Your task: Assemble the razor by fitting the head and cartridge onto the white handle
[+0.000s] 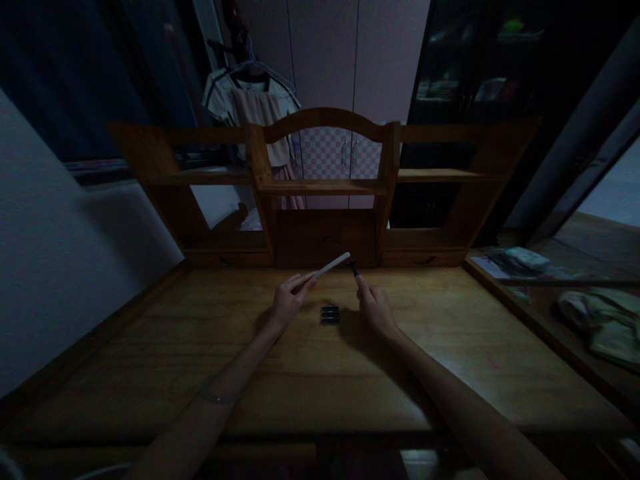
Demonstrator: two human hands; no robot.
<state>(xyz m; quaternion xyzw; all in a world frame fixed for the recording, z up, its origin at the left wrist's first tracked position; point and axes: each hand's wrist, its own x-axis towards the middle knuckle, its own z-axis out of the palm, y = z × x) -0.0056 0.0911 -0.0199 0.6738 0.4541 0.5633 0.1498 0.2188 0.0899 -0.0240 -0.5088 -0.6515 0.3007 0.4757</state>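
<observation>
My left hand [290, 300] is closed around one end of a slim white stick [333, 265], which slants up to the right above the desk. In my right hand [376, 307] is a thin dark-handled tool [354, 268] with a small head at its upper end, perhaps a razor; the dim light hides its details. The tool's head is close to the stick's far tip, and I cannot tell whether they touch. Between my hands, a small dark pack [329, 315] with several rows lies on the desk.
The wooden desk [200, 360] carries a shelf unit [325, 189] along its back edge. To the right, papers and a packet [525, 259] lie beside a pale cloth bag [617, 320]. Hanging clothes [255, 100] and a pink wardrobe [325, 47] stand behind. A wall borders the left side.
</observation>
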